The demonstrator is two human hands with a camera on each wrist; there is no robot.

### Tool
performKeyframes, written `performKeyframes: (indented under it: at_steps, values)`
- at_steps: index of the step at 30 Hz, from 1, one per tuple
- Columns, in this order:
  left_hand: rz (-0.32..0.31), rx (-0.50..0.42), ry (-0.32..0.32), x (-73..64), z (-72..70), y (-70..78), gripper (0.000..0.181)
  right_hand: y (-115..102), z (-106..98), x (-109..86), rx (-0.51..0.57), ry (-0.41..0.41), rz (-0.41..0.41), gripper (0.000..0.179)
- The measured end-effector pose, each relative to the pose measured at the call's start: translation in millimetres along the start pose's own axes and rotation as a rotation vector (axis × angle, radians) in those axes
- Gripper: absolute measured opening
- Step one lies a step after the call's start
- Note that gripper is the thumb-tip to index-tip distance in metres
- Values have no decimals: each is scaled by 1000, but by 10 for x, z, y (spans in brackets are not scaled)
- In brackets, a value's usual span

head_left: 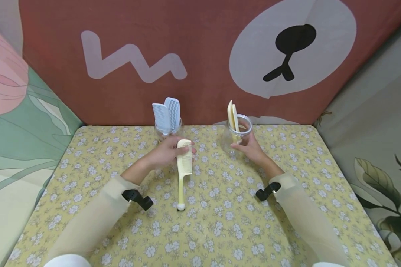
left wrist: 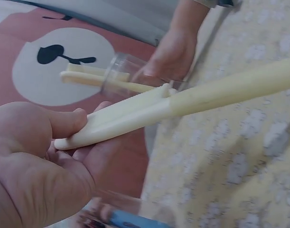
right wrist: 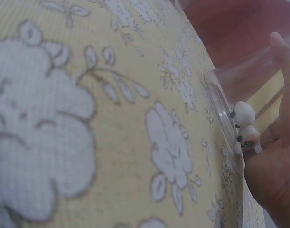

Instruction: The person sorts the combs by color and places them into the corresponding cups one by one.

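Note:
My left hand (head_left: pixel 168 151) pinches a pale yellow comb (head_left: pixel 185 163) by its toothed head, thumb across the face. The comb's handle hangs toward me and ends in a white knob. At the right, my right hand (head_left: pixel 252 148) grips a clear glass jar (head_left: pixel 226 142) around its side. Two yellow combs (head_left: pixel 232 115) stand in that jar, heads up past the rim. In the right wrist view, their white knobs (right wrist: pixel 244 114) with dark marks lie at the jar's bottom. The left wrist view shows the held comb (left wrist: pixel 130 111) edge-on.
Just behind my left hand stands another glass jar (head_left: pixel 179 129), partly hidden, holding two light blue combs (head_left: pixel 173 111). The table has a yellow flowered cloth (head_left: pixel 214 222). A reddish-brown printed backdrop (head_left: pixel 207 74) rises at the table's far edge, with printed cloth on both sides.

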State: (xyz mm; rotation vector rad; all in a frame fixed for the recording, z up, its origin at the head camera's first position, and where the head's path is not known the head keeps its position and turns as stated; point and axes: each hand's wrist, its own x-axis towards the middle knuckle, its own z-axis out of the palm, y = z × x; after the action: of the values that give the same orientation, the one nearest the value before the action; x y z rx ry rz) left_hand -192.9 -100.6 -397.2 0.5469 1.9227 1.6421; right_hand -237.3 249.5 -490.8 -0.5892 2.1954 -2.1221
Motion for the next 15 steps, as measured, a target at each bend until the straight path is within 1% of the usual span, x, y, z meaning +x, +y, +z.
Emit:
performKeyframes:
  at_steps: [3, 6, 10, 15]
  values:
    - [15, 5, 29, -8, -18, 125, 38, 8, -8, -3, 5, -7, -10, 94]
    - [39, 14, 52, -10, -31, 289, 35, 12, -12, -4, 10, -9, -15, 94]
    - [115, 79, 68, -8, -42, 550, 31, 20, -16, -3, 2, -10, -9, 93]
    - [218, 102, 51, 21, -20, 914, 28, 26, -11, -2, -6, -7, 0, 94]
